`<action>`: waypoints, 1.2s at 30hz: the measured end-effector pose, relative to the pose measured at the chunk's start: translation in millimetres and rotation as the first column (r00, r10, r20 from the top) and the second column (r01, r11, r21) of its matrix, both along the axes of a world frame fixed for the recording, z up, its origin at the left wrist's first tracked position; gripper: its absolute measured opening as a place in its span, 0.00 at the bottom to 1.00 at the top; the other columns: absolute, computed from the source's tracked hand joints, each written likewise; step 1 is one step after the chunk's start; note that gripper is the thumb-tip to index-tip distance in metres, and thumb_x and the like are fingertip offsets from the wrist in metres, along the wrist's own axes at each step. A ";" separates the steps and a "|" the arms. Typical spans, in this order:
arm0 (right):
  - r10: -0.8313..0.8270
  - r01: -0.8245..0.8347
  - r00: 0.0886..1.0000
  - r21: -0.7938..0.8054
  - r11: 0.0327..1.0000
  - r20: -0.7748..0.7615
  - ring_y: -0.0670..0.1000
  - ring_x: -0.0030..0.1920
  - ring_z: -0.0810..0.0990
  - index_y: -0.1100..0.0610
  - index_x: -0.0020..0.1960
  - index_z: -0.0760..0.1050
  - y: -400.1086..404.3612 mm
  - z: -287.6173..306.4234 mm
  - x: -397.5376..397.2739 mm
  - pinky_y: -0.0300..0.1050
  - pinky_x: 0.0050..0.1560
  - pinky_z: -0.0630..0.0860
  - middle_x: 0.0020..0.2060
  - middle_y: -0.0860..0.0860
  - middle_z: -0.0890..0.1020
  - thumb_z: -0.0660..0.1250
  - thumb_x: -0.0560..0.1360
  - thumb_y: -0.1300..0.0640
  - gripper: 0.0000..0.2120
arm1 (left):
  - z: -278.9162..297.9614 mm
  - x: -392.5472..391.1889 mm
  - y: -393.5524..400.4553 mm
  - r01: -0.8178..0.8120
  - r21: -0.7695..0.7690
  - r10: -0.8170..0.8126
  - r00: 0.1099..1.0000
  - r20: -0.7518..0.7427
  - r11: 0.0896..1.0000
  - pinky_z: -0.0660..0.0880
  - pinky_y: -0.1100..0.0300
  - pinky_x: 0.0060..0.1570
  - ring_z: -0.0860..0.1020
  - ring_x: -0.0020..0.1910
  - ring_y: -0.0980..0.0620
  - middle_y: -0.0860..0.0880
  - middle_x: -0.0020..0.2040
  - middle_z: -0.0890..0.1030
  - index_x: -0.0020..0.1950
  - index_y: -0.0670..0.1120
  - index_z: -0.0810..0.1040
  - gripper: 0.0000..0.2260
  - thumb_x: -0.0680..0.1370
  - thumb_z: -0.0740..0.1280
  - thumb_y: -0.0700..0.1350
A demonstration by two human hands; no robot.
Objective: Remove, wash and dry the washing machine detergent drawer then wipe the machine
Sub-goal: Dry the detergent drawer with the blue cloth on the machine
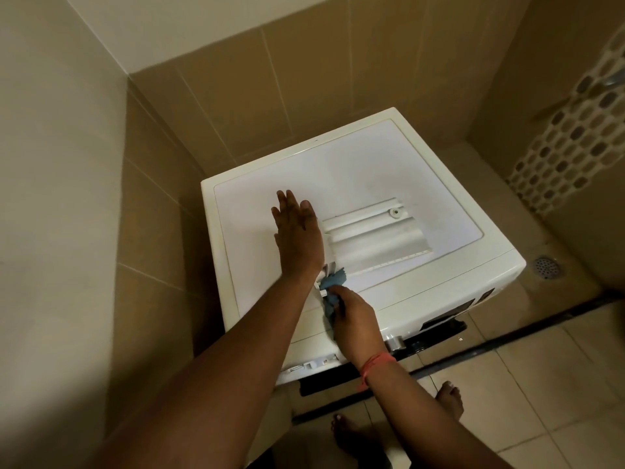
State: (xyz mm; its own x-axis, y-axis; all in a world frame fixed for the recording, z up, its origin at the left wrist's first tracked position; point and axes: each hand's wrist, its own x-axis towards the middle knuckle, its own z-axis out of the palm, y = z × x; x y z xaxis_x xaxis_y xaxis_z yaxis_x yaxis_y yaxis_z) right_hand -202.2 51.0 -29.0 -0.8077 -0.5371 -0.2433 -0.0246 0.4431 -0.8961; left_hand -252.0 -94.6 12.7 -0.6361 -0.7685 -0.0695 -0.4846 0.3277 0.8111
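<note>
One washer [399, 184] stands in the tiled corner, and on its top lies one drawer [368, 238], near the front edge. Two hands are over the washer: the left hand [297, 235] flat beside the drawer, the right hand [355, 319] at the front edge gripping the one blue cloth [333, 286]. On the floor there are two bare feet [449, 399] and one round drain [545, 266], and one red band [377, 363] circles the right wrist.

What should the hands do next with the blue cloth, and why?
Probably rub the blue cloth further along the detergent drawer. The drawer lies on the washing machine, the left hand rests flat beside it, and the right hand grips the cloth at its near end.
</note>
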 end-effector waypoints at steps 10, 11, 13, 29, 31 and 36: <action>-0.275 0.237 0.914 -0.158 0.959 -0.299 0.43 0.52 0.76 0.57 0.63 0.77 24.3 50.7 -62.4 0.33 0.57 0.73 0.55 0.46 0.79 0.59 0.79 0.68 0.16 | 4.4 0.0 1.8 0.019 -0.137 0.000 0.990 0.142 0.990 0.49 0.40 0.77 0.42 0.80 0.48 0.52 0.81 0.44 0.81 0.51 0.48 0.27 0.83 0.42 0.59; -0.187 0.147 0.893 -0.127 0.981 -0.410 0.42 0.56 0.73 0.59 0.65 0.75 18.7 52.7 -67.8 0.33 0.61 0.70 0.57 0.47 0.77 0.59 0.78 0.69 0.18 | 3.7 0.0 1.6 0.028 -0.160 -0.001 0.986 0.168 0.987 0.49 0.40 0.77 0.42 0.80 0.47 0.51 0.81 0.44 0.81 0.51 0.48 0.28 0.83 0.42 0.59; 0.129 -0.119 0.851 0.052 0.992 -0.509 0.51 0.63 0.72 0.62 0.68 0.72 4.4 48.1 -74.0 0.42 0.67 0.68 0.63 0.54 0.75 0.59 0.76 0.70 0.21 | 3.3 -0.5 0.8 0.043 -0.184 -0.001 0.975 0.221 0.982 0.51 0.40 0.76 0.42 0.80 0.46 0.50 0.81 0.43 0.81 0.50 0.48 0.28 0.83 0.42 0.59; 0.512 -0.416 0.558 0.313 0.854 -0.653 0.50 0.52 0.78 0.52 0.58 0.79 27.4 35.0 -149.5 0.41 0.48 0.75 0.52 0.47 0.80 0.67 0.74 0.60 0.14 | 7.1 -4.0 4.0 0.063 -0.274 0.049 0.923 0.383 0.960 0.46 0.40 0.76 0.40 0.80 0.47 0.51 0.81 0.41 0.81 0.51 0.47 0.36 0.76 0.37 0.67; 0.567 -0.528 0.483 0.295 0.796 -0.667 0.52 0.52 0.77 0.55 0.59 0.79 6.2 38.1 -125.7 0.43 0.50 0.76 0.54 0.51 0.79 0.70 0.71 0.61 0.16 | 8.3 -4.8 4.1 0.074 -0.288 0.055 0.908 0.416 0.955 0.46 0.40 0.77 0.40 0.80 0.47 0.51 0.81 0.40 0.81 0.51 0.46 0.36 0.76 0.37 0.66; 0.636 -0.531 0.341 0.416 0.738 -0.693 0.57 0.50 0.77 0.59 0.59 0.76 18.9 35.3 -153.3 0.49 0.47 0.78 0.53 0.56 0.78 0.71 0.68 0.63 0.20 | 7.1 -5.3 1.3 0.088 -0.328 0.077 0.886 0.457 0.941 0.47 0.41 0.77 0.40 0.80 0.47 0.51 0.81 0.41 0.81 0.51 0.46 0.35 0.76 0.38 0.66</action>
